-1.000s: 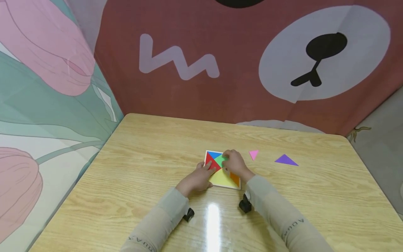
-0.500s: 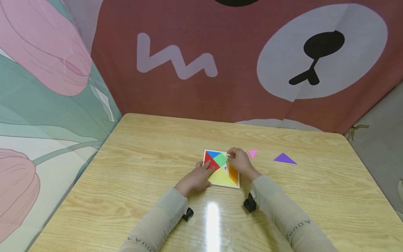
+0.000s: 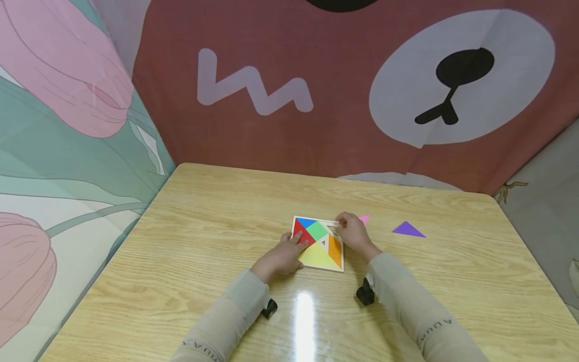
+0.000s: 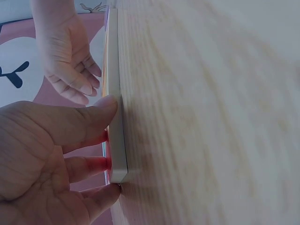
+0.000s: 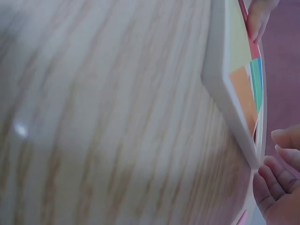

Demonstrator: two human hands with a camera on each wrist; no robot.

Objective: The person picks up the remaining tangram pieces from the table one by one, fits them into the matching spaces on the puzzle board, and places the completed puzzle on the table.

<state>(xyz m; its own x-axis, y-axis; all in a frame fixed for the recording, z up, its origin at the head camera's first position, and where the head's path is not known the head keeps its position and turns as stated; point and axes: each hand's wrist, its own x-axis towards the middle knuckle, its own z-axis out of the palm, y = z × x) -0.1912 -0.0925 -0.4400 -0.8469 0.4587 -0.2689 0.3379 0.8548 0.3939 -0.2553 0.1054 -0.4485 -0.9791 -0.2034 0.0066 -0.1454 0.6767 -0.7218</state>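
A square tangram board [image 3: 307, 266] with a white rim lies on the table. Blue, red, green, yellow and orange pieces sit in it; bare slots show between green and orange and toward the upper right. My left hand [image 3: 282, 256] holds the board's left side, thumb against the near edge and fingertips on the red triangle [image 3: 298, 234]. At the far right corner is my right hand [image 3: 355, 235], fingers loosely bent, with a gap between thumb and fingers in the right wrist view. Just behind it, a pink triangle [image 3: 365, 219] is partly hidden. A purple triangle [image 3: 408, 230] lies farther right.
The wood-grain table [image 3: 217, 216] runs back to a hanging cloth [image 3: 271, 141] with a bear print. Flower-patterned cloth [image 3: 81, 166] hangs along the left side. A black wrist camera [image 3: 365, 292] sits under the right sleeve, another camera [image 3: 270, 308] under the left.
My right hand has slid right from over the green piece to the board's far right corner, uncovering the bare slots and covering part of the pink triangle. The left hand stays put.
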